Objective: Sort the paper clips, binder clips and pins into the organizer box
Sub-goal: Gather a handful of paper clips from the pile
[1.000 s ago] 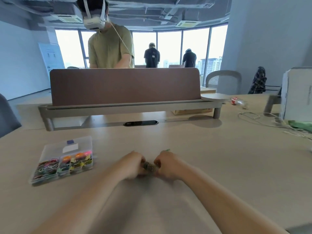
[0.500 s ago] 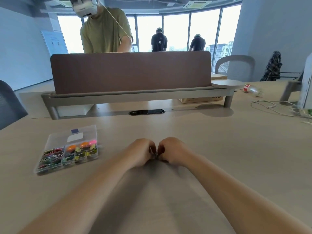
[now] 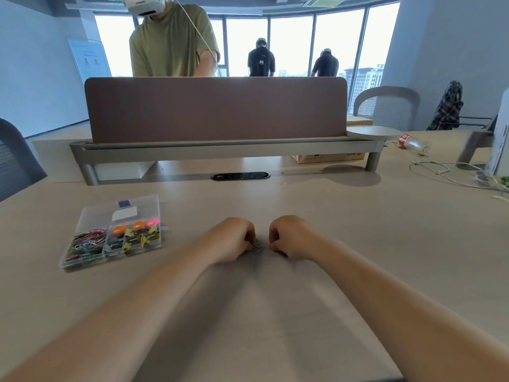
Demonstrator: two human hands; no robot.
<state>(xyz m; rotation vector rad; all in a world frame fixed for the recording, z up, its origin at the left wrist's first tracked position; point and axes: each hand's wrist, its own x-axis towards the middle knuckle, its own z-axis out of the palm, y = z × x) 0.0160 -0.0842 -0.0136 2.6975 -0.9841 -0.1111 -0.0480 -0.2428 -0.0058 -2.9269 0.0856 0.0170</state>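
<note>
Two bare forearms reach forward over the pale wooden table [image 3: 358,216], and the hands rest on it side by side with a small gap between them. The left hand [image 3: 231,239] is curled into a loose fist, its fingertips pinching a small silvery metal clip [image 3: 256,246] that lies on the table in the gap; the picture is too small to tell which kind of clip it is. The right hand [image 3: 292,235] is curled the same way just beside the clip, fingers tucked under, and whether it holds anything cannot be told.

To the left of the hands, well apart from them, sits a clear plastic organizer box [image 3: 91,216] with its lid open. Its near compartments hold coloured paper clips [image 3: 85,244] on the left and yellow-green binder clips [image 3: 143,238] with orange and pink pieces to the right.

Further back a brown divider panel [image 3: 214,108] stands on a grey rail. Behind it a person in an olive shirt [image 3: 173,40] wears a headset. At far right lie a plastic bottle [image 3: 411,143] and a white cable [image 3: 440,172].
</note>
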